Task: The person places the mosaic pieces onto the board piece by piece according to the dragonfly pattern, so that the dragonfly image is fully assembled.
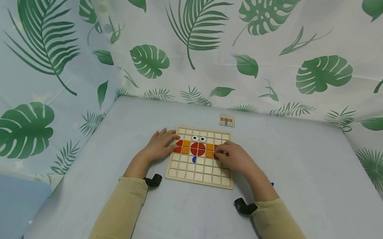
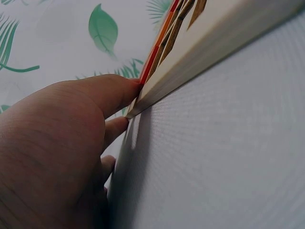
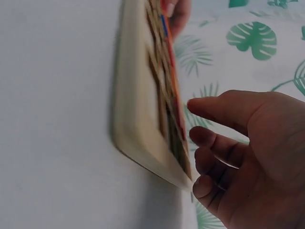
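A square wooden grid board [image 1: 181, 175] lies flat on the table under both hands. Across its middle run red and orange tiles: a red disc [image 1: 197, 149] of quarter pieces, with orange squares [image 1: 185, 147] on either side. Two round eye pieces [image 1: 199, 138] sit above the disc, and a blue piece [image 1: 194, 159] is below it. My left hand [image 1: 159, 145] rests at the left edge, its thumb [image 2: 126, 88] touching the rim beside a red tile. Over the right end of the row is my right hand [image 1: 235, 157], fingertips at a dark red tile [image 1: 215, 152]; its thumb and fingers stand apart.
A small pattern card [image 1: 227, 120] lies behind the board. A small blue piece [image 1: 272, 184] shows beside the right forearm, partly hidden. Leaf-printed cloth [image 1: 200, 76] hangs behind the white table [image 1: 185, 214]. Black wrist mounts [image 1: 245, 207] stick out near the sleeves.
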`<state>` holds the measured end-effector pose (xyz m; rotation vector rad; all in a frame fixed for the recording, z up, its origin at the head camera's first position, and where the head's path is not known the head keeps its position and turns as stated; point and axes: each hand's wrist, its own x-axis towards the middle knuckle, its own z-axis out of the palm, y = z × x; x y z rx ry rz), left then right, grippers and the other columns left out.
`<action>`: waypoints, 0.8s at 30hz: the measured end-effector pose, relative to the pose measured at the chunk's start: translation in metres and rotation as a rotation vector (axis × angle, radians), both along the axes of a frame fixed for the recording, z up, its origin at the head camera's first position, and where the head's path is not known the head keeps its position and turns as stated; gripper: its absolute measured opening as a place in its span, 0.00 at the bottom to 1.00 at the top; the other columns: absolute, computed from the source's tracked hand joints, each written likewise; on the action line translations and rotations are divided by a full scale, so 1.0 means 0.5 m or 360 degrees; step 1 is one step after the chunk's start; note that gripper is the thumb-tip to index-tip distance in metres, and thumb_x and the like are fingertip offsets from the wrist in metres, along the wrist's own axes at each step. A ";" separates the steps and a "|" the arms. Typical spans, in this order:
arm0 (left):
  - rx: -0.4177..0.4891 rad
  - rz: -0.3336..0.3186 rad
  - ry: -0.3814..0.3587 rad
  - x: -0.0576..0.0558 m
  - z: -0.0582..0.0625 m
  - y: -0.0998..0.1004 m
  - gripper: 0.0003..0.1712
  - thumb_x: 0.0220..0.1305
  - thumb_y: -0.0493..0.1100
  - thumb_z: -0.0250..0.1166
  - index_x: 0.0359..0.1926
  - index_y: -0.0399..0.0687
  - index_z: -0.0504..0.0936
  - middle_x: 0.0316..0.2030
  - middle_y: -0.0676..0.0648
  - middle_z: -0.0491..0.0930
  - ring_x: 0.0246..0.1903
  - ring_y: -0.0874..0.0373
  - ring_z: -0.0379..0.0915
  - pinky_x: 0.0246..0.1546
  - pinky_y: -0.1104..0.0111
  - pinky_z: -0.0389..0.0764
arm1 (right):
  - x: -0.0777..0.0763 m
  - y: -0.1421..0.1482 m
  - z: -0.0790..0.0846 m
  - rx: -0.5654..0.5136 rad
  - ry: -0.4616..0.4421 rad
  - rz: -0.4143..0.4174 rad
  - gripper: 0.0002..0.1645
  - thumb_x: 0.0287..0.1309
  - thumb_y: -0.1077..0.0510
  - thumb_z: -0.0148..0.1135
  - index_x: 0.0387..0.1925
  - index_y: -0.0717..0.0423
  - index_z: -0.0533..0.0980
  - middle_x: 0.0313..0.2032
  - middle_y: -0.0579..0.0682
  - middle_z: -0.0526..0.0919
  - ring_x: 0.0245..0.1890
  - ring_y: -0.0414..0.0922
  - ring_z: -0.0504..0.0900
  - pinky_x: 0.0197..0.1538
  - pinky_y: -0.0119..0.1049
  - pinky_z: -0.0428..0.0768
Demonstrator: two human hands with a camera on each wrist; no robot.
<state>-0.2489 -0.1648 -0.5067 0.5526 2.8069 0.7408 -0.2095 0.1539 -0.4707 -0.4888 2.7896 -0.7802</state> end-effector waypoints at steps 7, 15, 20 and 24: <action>0.0015 -0.0011 0.0018 0.001 0.002 0.002 0.24 0.74 0.55 0.54 0.67 0.58 0.70 0.76 0.48 0.57 0.78 0.43 0.37 0.78 0.45 0.35 | 0.011 0.064 0.037 0.0002 0.0023 -0.0025 0.10 0.69 0.51 0.58 0.43 0.49 0.82 0.39 0.46 0.81 0.35 0.45 0.74 0.37 0.37 0.75; -0.0012 -0.0009 0.0001 0.001 0.002 0.001 0.25 0.74 0.55 0.54 0.68 0.58 0.69 0.76 0.48 0.56 0.78 0.42 0.37 0.78 0.45 0.35 | 0.055 0.197 0.049 -0.0001 0.0047 -0.0029 0.09 0.68 0.52 0.59 0.45 0.47 0.82 0.39 0.44 0.82 0.37 0.43 0.74 0.36 0.35 0.75; -0.0010 -0.0004 0.0002 0.002 0.003 0.002 0.25 0.73 0.55 0.54 0.68 0.58 0.69 0.76 0.48 0.56 0.78 0.43 0.37 0.78 0.45 0.35 | 0.090 0.272 0.037 0.0012 -0.0022 -0.0026 0.08 0.66 0.50 0.63 0.45 0.42 0.81 0.42 0.41 0.82 0.39 0.40 0.74 0.38 0.32 0.76; -0.0006 -0.0007 -0.0001 0.002 0.004 0.003 0.25 0.74 0.55 0.54 0.68 0.58 0.70 0.76 0.48 0.56 0.78 0.43 0.37 0.78 0.45 0.35 | 0.112 0.320 0.018 -0.0036 -0.0100 0.0047 0.10 0.64 0.50 0.65 0.47 0.39 0.81 0.43 0.39 0.82 0.40 0.34 0.74 0.40 0.29 0.77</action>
